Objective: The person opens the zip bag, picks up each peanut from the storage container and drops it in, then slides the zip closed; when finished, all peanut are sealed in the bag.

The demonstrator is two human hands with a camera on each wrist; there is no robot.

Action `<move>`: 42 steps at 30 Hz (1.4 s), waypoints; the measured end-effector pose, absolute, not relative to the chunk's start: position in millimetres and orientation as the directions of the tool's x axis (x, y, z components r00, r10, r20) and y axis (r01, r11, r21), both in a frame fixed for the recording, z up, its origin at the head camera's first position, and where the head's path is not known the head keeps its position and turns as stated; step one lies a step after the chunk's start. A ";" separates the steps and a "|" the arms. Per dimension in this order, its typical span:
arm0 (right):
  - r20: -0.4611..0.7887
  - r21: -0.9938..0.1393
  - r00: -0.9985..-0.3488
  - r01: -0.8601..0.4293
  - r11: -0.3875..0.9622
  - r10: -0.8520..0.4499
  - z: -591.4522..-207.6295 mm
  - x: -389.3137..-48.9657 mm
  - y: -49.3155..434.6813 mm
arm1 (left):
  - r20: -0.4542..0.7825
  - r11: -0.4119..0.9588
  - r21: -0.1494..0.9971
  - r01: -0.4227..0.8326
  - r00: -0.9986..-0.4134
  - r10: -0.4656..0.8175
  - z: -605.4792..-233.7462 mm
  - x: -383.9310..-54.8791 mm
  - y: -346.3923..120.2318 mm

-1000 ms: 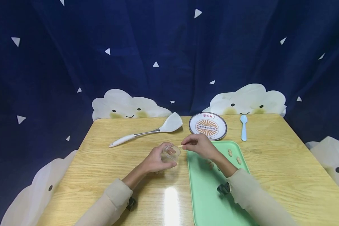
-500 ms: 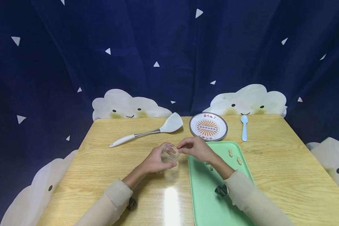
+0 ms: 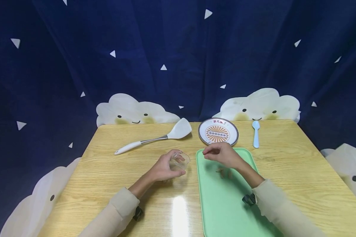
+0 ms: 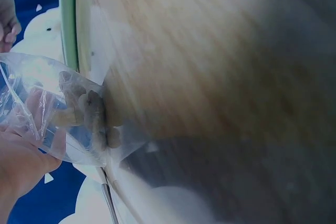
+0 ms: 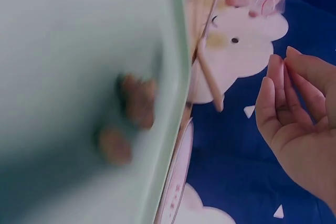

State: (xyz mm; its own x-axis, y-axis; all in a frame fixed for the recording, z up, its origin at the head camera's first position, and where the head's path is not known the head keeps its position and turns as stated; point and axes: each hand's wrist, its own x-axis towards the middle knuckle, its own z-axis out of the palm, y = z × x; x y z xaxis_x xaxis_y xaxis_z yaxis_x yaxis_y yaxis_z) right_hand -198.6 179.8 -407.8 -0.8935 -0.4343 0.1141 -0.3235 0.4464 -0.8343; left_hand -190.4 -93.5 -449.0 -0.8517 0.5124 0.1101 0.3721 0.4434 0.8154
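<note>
My left hand [image 3: 164, 168] grips a clear plastic bag [image 3: 178, 162], its mouth held toward the right. Several peanuts [image 4: 93, 114] lie at the bottom of the bag in the left wrist view. My right hand [image 3: 223, 155] hovers over the far end of the green tray [image 3: 219, 204], with nothing between its fingers. In the right wrist view its thumb and index fingertips [image 5: 292, 52] come close together while the other fingers bend loosely. A few more peanuts [image 5: 137, 102] lie on the tray, blurred in that view and partly hidden by the right arm in the head view.
A white spatula [image 3: 180, 129] lies at the back left of the wooden table [image 3: 106, 174]. Behind the tray stands a round patterned plate [image 3: 232, 131], with a light blue spoon [image 3: 256, 135] to its right. A dark blue curtain [image 3: 178, 42] hangs behind the table.
My right hand brought a peanut to the bag's mouth, then moved away right, back over the tray, without it. The left hand and bag have stayed in place.
</note>
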 end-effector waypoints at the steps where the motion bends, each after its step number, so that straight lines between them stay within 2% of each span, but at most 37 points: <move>1: 0.111 -0.826 -0.896 -0.324 0.462 -0.430 -409.2 -198.5 184.4 | 0.110 0.444 0.815 0.373 -0.852 0.512 -448.8 -190.4 -93.3; 13: -0.012 -0.721 -0.911 -0.279 0.634 -0.413 -431.6 -194.9 226.4 | 0.101 0.456 0.812 0.365 -0.856 0.507 -449.4 -190.4 -94.3; 25: -0.129 -0.714 -0.893 -0.218 0.666 -0.431 -448.4 -193.1 229.6 | 0.090 0.462 0.811 0.358 -0.857 0.507 -449.4 -190.1 -93.2; 30: -0.134 -0.738 -0.877 -0.222 0.637 -0.461 -445.7 -192.9 224.1 | 0.100 0.463 0.806 0.369 -0.856 0.508 -449.6 -191.3 -94.3; 36: -0.128 -0.701 -0.888 -0.235 0.673 -0.443 -444.3 -194.6 222.1 | 0.092 0.469 0.806 0.361 -0.859 0.504 -449.2 -191.6 -95.5; 42: -0.021 -0.667 -0.917 -0.284 0.688 -0.399 -440.6 -200.1 219.7 | 0.096 0.466 0.804 0.370 -0.854 0.512 -450.5 -191.5 -95.5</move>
